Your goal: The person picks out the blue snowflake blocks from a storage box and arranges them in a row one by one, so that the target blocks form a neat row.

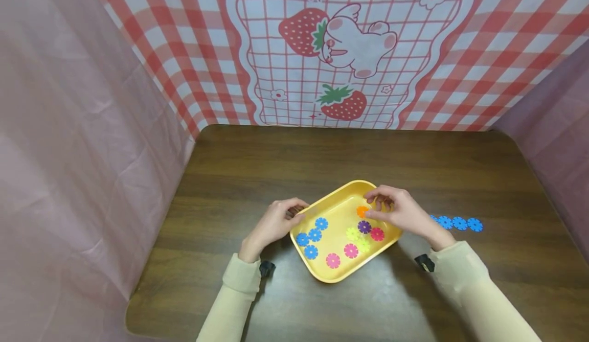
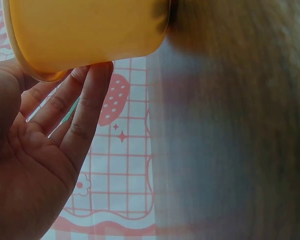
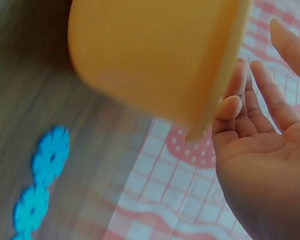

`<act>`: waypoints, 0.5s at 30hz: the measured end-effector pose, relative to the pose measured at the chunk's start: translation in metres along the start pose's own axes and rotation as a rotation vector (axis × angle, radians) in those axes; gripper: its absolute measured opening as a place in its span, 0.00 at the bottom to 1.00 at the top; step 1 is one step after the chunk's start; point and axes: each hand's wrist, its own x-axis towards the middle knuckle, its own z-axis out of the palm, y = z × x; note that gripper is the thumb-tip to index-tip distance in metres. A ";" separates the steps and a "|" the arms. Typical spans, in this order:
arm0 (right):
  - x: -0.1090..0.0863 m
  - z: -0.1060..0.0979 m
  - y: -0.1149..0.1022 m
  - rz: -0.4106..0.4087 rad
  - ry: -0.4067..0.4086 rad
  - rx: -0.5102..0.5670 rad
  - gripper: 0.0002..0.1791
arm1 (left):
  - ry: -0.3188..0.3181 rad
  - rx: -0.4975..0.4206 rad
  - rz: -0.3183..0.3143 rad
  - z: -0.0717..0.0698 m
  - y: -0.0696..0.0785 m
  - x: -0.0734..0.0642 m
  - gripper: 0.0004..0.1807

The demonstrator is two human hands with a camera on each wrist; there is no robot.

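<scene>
My left hand [image 1: 276, 223] grips the left rim of a yellow plastic tray [image 1: 338, 211], thumb over the edge and fingers against the outer wall. Over the tray's right end hovers my right hand [image 1: 401, 210], its thumb and fingers spread apart with nothing between them, close to an orange snowflake-shaped disc [image 1: 362, 211]. Just below that disc lie a purple disc [image 1: 364, 227] and a pink-red disc [image 1: 377, 234]. Yellow-green discs [image 1: 358, 237] sit beside them, with pink discs [image 1: 351, 251] nearer the front wall. Several blue discs [image 1: 315, 234] gather at the tray's left end.
A row of blue discs [image 1: 459, 223] lies on the wooden table [image 1: 294, 158] to the right of the tray, partly hidden by my right wrist. Behind the table hangs a red-and-white checked cloth [image 1: 207, 50]; pink curtains [image 1: 78, 127] flank both sides.
</scene>
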 end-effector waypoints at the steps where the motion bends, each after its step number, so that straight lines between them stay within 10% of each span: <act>1: 0.002 0.004 -0.001 -0.007 -0.013 0.000 0.19 | 0.000 0.000 0.000 0.000 0.000 0.000 0.12; 15: 0.032 0.052 -0.010 -0.005 -0.170 0.007 0.20 | 0.002 0.001 0.016 -0.001 -0.001 0.000 0.12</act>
